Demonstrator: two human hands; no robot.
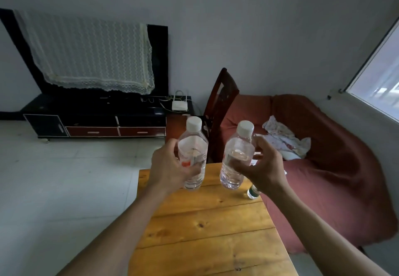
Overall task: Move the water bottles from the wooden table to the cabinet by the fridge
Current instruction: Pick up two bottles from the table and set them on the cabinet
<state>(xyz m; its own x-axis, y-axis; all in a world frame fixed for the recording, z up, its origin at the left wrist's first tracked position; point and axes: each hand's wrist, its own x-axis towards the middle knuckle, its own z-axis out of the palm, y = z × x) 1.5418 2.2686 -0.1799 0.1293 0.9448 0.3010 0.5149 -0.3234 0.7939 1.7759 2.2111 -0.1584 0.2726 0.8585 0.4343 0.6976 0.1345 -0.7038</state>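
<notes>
Holding both water bottles clear above the worktop (pixel 207 228), the left hand (pixel 170 167) is clamped on the left bottle (pixel 194 157) and the right hand (pixel 263 165) on the right bottle (pixel 236 159), whose fingertip-heavy grip could let it slip.
</notes>
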